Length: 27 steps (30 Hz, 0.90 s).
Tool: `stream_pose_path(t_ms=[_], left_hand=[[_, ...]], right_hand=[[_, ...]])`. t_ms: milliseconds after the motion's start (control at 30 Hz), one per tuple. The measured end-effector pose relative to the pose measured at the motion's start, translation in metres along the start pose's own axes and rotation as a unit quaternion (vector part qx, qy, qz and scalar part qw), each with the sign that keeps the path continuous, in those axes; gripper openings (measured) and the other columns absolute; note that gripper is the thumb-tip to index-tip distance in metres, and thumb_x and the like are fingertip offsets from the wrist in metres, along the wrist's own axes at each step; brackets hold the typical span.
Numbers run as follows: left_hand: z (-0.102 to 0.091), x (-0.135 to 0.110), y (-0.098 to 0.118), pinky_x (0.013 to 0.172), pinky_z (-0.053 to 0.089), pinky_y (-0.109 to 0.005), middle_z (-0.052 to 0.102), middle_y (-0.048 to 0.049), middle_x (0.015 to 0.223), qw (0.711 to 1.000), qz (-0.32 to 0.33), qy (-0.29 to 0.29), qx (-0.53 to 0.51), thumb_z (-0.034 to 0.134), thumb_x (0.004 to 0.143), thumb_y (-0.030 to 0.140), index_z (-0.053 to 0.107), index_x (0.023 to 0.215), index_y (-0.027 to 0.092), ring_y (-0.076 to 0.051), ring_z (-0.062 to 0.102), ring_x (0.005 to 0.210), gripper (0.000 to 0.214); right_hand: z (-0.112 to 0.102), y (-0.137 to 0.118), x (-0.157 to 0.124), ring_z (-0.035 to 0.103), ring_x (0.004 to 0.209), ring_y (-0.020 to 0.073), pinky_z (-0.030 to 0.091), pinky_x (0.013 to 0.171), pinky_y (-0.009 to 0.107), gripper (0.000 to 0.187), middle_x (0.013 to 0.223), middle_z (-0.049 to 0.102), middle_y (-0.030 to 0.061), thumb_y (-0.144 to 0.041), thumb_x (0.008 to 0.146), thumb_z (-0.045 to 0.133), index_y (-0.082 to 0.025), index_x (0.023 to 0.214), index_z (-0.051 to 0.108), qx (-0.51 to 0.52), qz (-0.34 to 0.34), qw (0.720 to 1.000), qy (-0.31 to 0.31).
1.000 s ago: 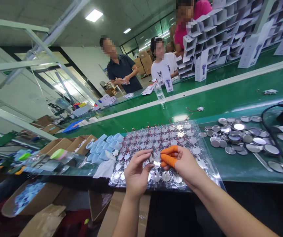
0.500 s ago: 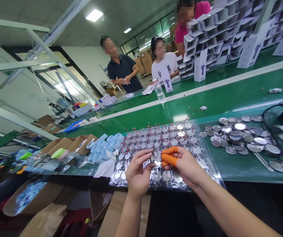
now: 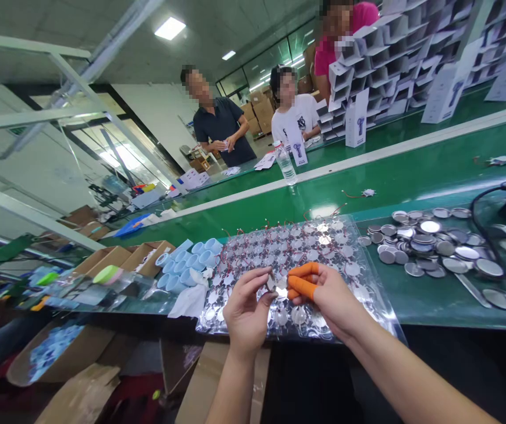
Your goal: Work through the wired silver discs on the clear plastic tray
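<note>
My left hand (image 3: 248,309) pinches a thin round metal disc (image 3: 271,281), tilted nearly edge-on, between thumb and fingers. Facing it, my right hand (image 3: 318,288) has orange finger covers and its fingertips pressed together; whatever they grip is too small or hidden to tell. A small gap separates the two hands. Beneath them lies a clear plastic sheet (image 3: 383,312) with rows of round silvery parts (image 3: 299,315) carrying thin red wires. Right of the sheet is a loose pile of shiny metal discs (image 3: 425,238).
Light-blue plastic cups (image 3: 186,265) and a crumpled white cloth (image 3: 189,301) lie left of the sheet. A water bottle (image 3: 286,165) stands behind, near white boxes (image 3: 356,121). A black cable (image 3: 485,235) curves at right. Several people (image 3: 224,126) work across the green conveyor (image 3: 235,206).
The small wired parts on the green conveyor have shifted slightly right, and the white boxes beyond slightly left. My hands hold almost the same place; the disc in my left hand has turned a little.
</note>
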State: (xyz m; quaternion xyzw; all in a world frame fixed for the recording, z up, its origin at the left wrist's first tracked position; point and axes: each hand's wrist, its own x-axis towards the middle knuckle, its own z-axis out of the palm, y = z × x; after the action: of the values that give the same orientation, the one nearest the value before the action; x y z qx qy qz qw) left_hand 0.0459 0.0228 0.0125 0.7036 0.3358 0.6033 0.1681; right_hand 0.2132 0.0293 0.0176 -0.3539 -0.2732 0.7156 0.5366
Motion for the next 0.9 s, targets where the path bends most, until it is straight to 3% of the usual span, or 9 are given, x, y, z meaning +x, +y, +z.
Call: stream_pose_path(t_ms=[167,567,800,900], left_hand=[[-0.0043,-0.0026,-0.0026,0.092,0.057,-0.04,0.068,-0.0084,0.116,1.0,-0.009,-0.013,0.024,0.071,0.082,0.007,0.07,0.111,0.025,-0.024,0.066,0.109,0.035],[-0.0022,0.0003,0.0015,0.089,0.057,-0.033,0.067,-0.0089,0.116,0.999,-0.015,-0.002,-0.033,0.069,0.083,0.004,0.068,0.113,0.024,-0.021,0.066,0.108,0.036],[-0.0009,-0.0005,0.0024,0.089,0.058,-0.033,0.068,-0.0086,0.115,1.0,-0.016,0.0,-0.012,0.07,0.082,0.005,0.069,0.112,0.024,-0.021,0.066,0.108,0.035],[-0.0026,-0.0021,0.0013,0.09,0.058,-0.035,0.068,-0.0083,0.115,1.0,-0.015,-0.001,-0.001,0.07,0.083,0.006,0.068,0.112,0.024,-0.022,0.066,0.108,0.034]], right_hand=[[-0.0004,-0.0043,-0.0022,0.07,0.06,0.0167,0.058,0.057,0.027,0.024,0.065,0.07,0.0036,-0.023,0.067,0.082,-0.014,0.084,0.067,-0.089,-0.066,0.994,0.012],[0.0003,-0.0042,-0.0017,0.066,0.055,0.0122,0.054,0.053,0.021,0.036,0.062,0.07,0.0038,-0.03,0.061,0.088,-0.011,0.083,0.067,0.022,0.026,0.999,-0.03],[0.0,-0.0037,-0.0028,0.069,0.057,0.0155,0.057,0.056,0.025,0.029,0.063,0.07,0.0038,-0.028,0.065,0.085,-0.012,0.083,0.067,-0.047,-0.042,0.998,-0.009],[-0.0021,-0.0041,-0.0018,0.069,0.057,0.0159,0.057,0.055,0.026,0.026,0.064,0.07,0.0047,-0.027,0.067,0.083,-0.013,0.084,0.068,-0.043,-0.036,0.998,-0.018]])
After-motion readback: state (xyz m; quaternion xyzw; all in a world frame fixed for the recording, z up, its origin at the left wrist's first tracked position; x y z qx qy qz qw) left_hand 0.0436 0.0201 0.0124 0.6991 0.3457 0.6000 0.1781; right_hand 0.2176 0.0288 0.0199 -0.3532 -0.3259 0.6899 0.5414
